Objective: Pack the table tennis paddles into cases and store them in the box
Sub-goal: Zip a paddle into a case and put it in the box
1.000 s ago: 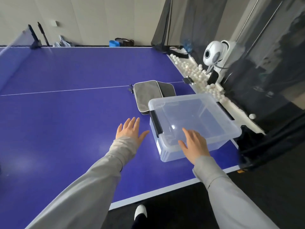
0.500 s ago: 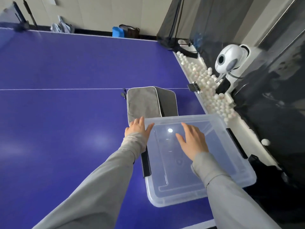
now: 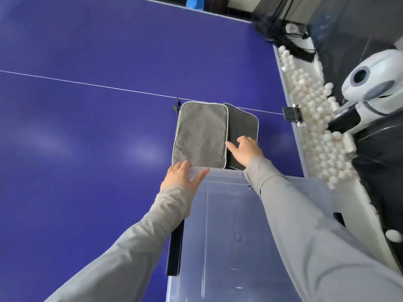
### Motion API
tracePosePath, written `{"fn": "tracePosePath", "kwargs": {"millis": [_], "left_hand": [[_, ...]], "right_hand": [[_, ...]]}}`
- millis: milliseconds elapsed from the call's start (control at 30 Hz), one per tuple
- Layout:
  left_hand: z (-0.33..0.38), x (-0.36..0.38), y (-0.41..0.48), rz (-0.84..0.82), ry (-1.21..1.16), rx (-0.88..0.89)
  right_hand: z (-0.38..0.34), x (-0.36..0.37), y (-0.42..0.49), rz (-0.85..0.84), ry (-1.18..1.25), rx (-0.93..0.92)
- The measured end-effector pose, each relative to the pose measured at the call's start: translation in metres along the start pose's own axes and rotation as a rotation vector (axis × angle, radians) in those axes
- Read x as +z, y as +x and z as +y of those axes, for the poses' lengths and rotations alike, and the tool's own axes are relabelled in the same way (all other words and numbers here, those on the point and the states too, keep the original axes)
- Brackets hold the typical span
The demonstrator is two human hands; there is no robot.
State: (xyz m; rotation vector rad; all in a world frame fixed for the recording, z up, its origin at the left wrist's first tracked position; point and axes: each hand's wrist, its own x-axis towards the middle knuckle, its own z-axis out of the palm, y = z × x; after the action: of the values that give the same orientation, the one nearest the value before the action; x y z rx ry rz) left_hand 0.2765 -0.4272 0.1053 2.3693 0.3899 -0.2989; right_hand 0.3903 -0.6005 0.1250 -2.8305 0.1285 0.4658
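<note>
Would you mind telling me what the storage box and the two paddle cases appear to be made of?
Storage box: clear plastic, glossy; see-through, with light glints. Grey case: woven fabric, matte, with pale piping. Dark case: likely similar fabric, partly hidden.

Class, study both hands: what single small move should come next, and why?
Probably the right hand should curl its fingers round the dark case: it touches it, and the case lies outside the clear box.
</note>
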Motion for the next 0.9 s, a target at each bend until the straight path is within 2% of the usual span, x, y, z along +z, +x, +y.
{"fn": "tracePosePath", "kwargs": {"millis": [133, 233, 400, 767, 900], "left_hand": [[0.001, -0.001, -0.002, 0.018, -0.002, -0.008], [0.000, 0.000, -0.002, 0.019, -0.015, -0.027], [0.001, -0.001, -0.003, 0.034, 0.009, -0.032], [0.002, -0.001, -0.001, 0.021, 0.076, -0.043], [0.001, -0.003, -0.002, 0.122, 0.014, -0.028]], "right_hand": [[-0.008, 0.015, 0.035, -0.064, 0.048, 0.076], [-0.012, 0.025, 0.053, -0.110, 0.186, 0.147], [-0.021, 0.037, 0.063, -0.107, 0.309, 0.152], [-0.041, 0.004, 0.047, 0.220, 0.585, -0.065], [-0.052, -0.037, 0.028, 0.397, 0.752, -0.142]]}}
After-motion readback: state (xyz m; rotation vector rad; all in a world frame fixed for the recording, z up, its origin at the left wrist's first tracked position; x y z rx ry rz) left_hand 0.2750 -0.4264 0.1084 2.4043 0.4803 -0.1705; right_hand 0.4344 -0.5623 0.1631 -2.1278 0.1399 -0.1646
